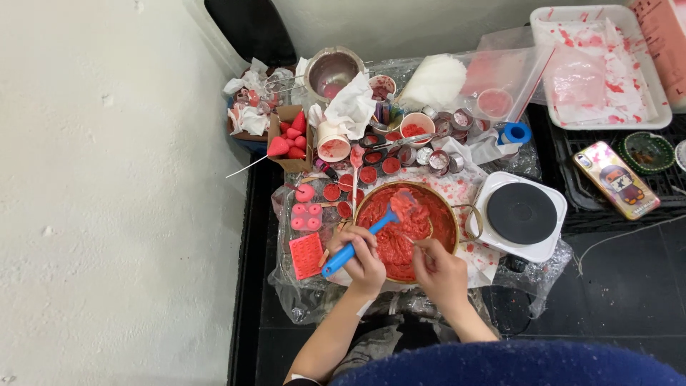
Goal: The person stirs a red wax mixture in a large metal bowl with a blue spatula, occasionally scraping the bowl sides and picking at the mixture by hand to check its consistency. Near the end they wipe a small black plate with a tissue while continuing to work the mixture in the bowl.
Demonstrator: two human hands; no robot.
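Observation:
A round metal bowl (444, 204) full of red, lumpy paste sits on a plastic-covered low table. My left hand (366, 259) grips the blue handle of a spatula (355, 245), whose blade is lifted with a lump of red paste above the bowl. My right hand (438, 269) rests at the bowl's near rim, fingers pinched on a thin tool that reaches into the paste; what that tool is I cannot make out.
A white single hotplate (520, 214) stands right of the bowl. Small red-filled tins (368, 174), pink moulds (306, 216), a box of red cone shapes (289, 140), cups and tissues crowd the back. A stained white tray (602, 64) and a phone (615, 179) lie right. White wall at left.

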